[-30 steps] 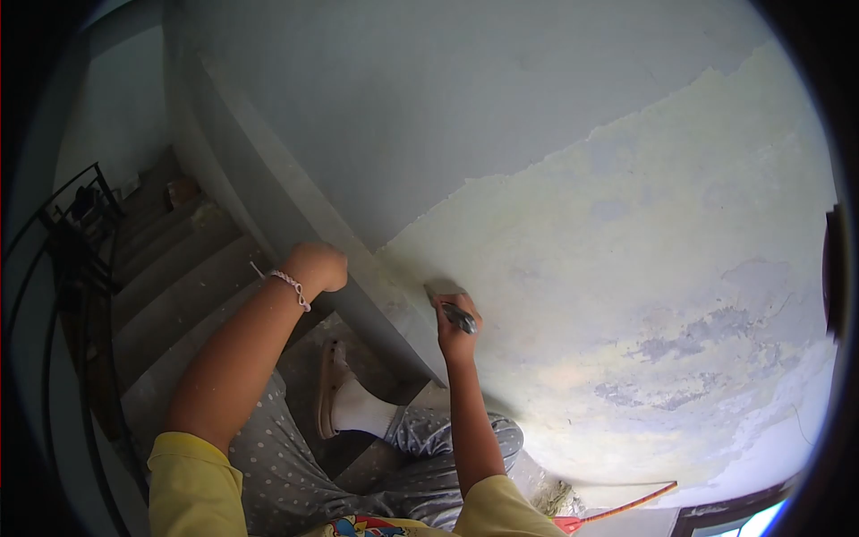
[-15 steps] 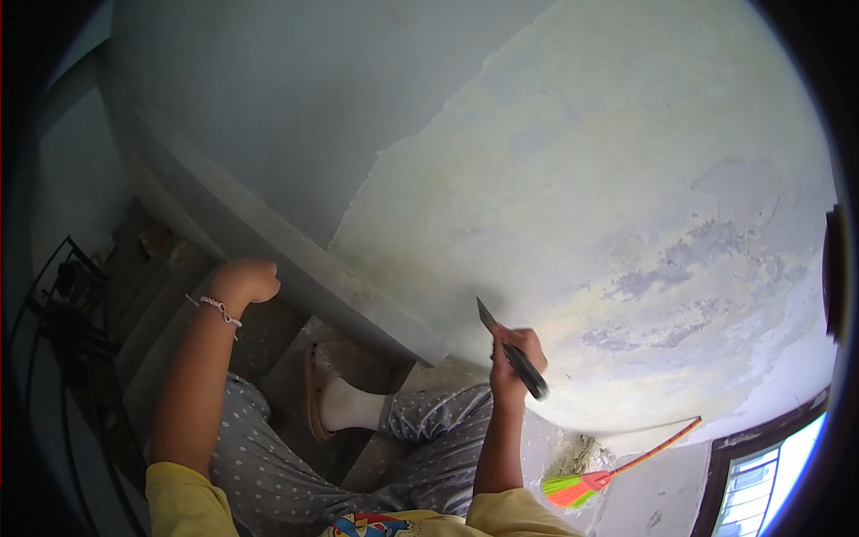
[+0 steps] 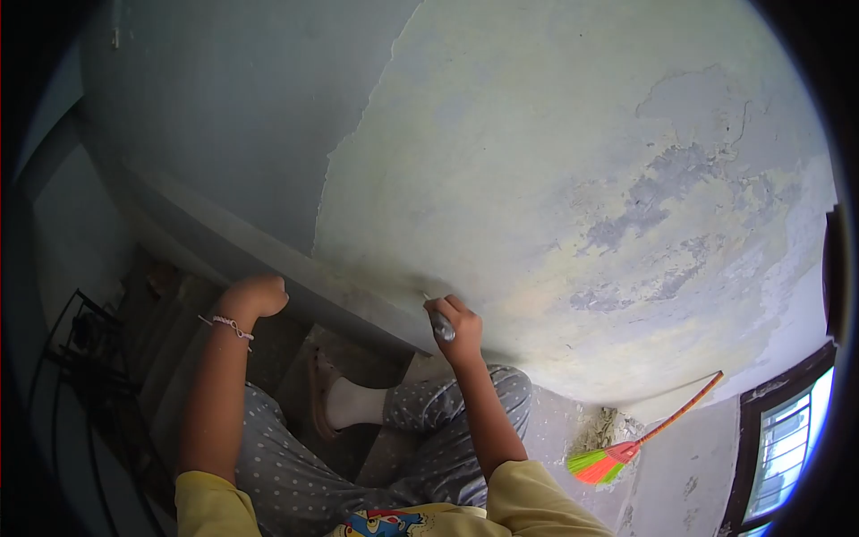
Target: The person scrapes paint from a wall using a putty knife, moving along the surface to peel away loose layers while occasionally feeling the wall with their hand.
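My right hand [image 3: 463, 333] is wrapped round the handle of a scraper [image 3: 443, 328]. The handle's rounded end faces me, and a sliver of the thin blade shows beyond my fingers, right at the lower part of the wall [image 3: 501, 188]. Most of the blade is hidden by the hand. On the left, my left hand [image 3: 258, 295] is curled into a fist above the steps, near the wall's base ledge [image 3: 215, 219], with nothing visible in it. A bracelet [image 3: 231, 326] circles that wrist.
Grey paint ends in a ragged edge beside the pale, peeling plaster. Stairs [image 3: 192, 309] and a black metal railing [image 3: 89, 367] lie to the left. A green and orange broom [image 3: 604, 461] leans at the lower right, near a barred window [image 3: 778, 456].
My right hand has moved left and up with the scraper, turning its handle end toward me. My left fist has shifted slightly right and down. The camera view has shifted too.
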{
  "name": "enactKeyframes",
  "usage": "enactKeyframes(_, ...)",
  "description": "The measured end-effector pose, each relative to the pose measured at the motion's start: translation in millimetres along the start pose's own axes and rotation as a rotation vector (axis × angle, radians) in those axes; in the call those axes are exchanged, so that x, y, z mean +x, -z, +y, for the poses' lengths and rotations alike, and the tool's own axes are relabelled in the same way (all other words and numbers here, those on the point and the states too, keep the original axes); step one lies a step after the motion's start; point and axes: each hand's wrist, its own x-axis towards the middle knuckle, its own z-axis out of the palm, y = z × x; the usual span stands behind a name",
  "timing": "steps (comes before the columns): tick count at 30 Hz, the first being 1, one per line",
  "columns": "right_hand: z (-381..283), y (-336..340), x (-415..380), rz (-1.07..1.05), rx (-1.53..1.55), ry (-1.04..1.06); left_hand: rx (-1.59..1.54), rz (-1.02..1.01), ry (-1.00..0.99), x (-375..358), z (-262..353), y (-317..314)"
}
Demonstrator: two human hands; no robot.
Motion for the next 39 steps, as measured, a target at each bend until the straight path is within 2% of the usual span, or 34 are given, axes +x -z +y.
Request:
enactKeyframes(3,-15,7,3,0.091,0.046,0.052,0.009,0.123,-0.015,3,-3,-10)
enactKeyframes(5,-17,19,9,0.269,0.037,-0.006,-0.018,0.105,-0.015,2,0,-6)
enactKeyframes(7,-13,22,13,0.24,0.07,-0.049,-0.032,0.084,-0.028,0,5,-3)
enactKeyframes(9,-12,25,16,0.188,0.103,0.027,-0.115,0.249,-0.175,-2,11,1)
enactKeyframes(10,-12,28,17,0.201,0.102,0.013,-0.098,0.244,-0.184,-2,17,3)
enactKeyframes(12,-15,34,15,0.099,0.068,0.011,-0.163,0.492,-0.306,-1,34,2)
enactKeyframes(13,-22,39,15,0.112,0.071,0.004,-0.149,0.493,-0.312,1,40,-1)
enactKeyframes(15,-34,46,17,0.196,0.127,0.007,-0.335,0.63,-0.552,6,53,-8)
enactKeyframes(16,-28,41,18,0.199,0.131,0.001,-0.328,0.626,-0.55,-1,65,-2)
enactKeyframes(18,-10,27,14,0.082,0.082,-0.024,-0.426,0.43,-0.562,-20,92,11)
enactKeyframes(19,-7,21,7,0.084,0.083,-0.037,-0.42,0.418,-0.565,-16,96,5)
enactKeyframes(21,-6,10,6,-0.016,0.011,0.034,-0.219,0.644,-0.517,1,103,-2)
enactKeyframes(23,-21,13,2,-0.002,-0.045,0.068,-0.191,0.651,-0.477,7,111,-5)
enactKeyframes(25,-31,19,4,0.209,0.053,0.064,-0.168,0.657,-0.428,12,115,-5)
enactKeyframes(26,-29,19,6,0.244,0.034,0.056,-0.145,0.651,-0.406,14,117,-5)
enactKeyframes(29,-12,20,10,0.145,0.038,-0.029,-0.133,0.579,-0.386,13,117,-7)
enactKeyframes(30,-11,22,10,0.14,0.018,0.002,-0.143,0.553,-0.382,14,117,-3)
enactKeyframes(34,-15,37,10,0.078,0.04,0.033,-0.12,0.634,-0.426,12,113,-2)
enactKeyframes(36,-24,44,14,0.206,0.11,0.021,-0.044,0.596,-0.385,8,112,2)
enactKeyframes(39,8,15,14,0.104,0.156,-0.024,-0.06,0.654,-0.445,14,105,-3)
